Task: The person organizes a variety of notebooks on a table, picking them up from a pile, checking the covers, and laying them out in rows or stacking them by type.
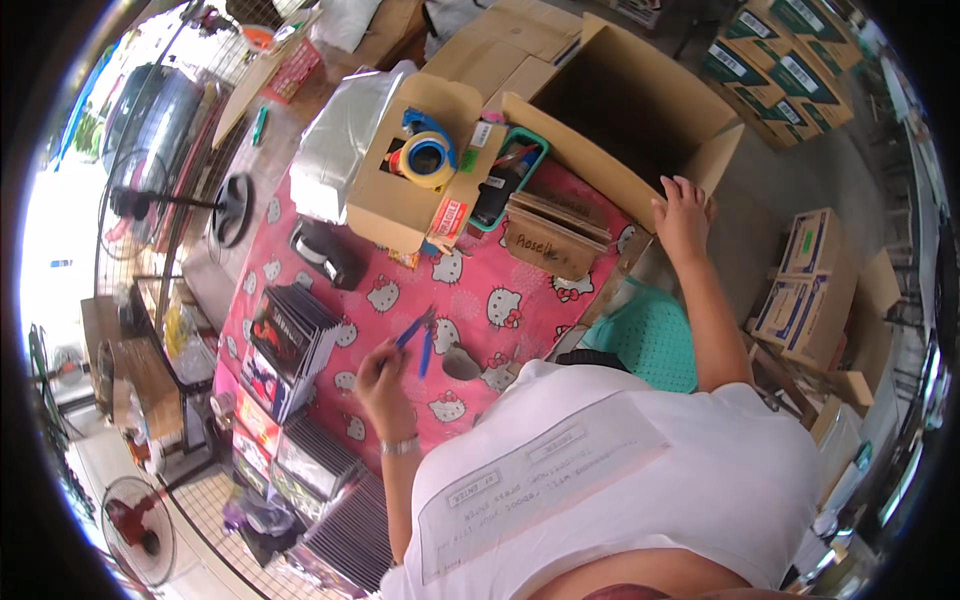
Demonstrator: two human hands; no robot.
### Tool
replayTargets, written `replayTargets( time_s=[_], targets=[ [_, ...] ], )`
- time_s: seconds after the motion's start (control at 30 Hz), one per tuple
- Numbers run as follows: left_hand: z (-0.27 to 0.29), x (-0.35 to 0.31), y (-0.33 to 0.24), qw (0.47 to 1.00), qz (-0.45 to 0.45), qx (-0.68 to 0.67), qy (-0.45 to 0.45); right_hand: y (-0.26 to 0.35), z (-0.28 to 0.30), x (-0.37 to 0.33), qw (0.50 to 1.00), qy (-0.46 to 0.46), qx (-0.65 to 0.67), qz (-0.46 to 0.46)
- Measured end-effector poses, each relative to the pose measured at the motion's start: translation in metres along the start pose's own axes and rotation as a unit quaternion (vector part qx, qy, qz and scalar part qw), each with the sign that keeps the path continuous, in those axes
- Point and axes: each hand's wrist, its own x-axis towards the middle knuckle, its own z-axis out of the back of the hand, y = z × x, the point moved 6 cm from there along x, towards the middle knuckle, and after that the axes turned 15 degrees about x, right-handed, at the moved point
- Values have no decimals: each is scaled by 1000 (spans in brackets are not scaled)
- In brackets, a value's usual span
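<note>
My left hand point(383, 375) holds blue-handled pliers point(420, 335) just above the pink patterned tablecloth point(500, 300), jaws pointing toward the table's middle. My right hand point(683, 215) grips the front edge of a large open cardboard box point(630, 110) that stands at the table's far right corner. The box's inside looks dark and bare. A small grey piece point(460, 362) lies on the cloth right beside the pliers.
A smaller carton point(400, 195) holds a roll of tape point(428, 160) with a blue dispenser. Beside it are a teal tray point(510, 175) and a brown card box point(552, 238). Stacks of flat packets point(295, 345) line the left. A green stool point(652, 335) stands under the table edge.
</note>
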Motion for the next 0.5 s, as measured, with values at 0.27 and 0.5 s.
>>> replayTargets(
  time_s=[0.27,0.5],
  targets=[
    [-112,10,59,977,97,-156,111,188,-85,-92,632,334,688,-131],
    [-34,28,179,989,87,118,-9,153,-159,-148,651,443,568,-239]
  ],
)
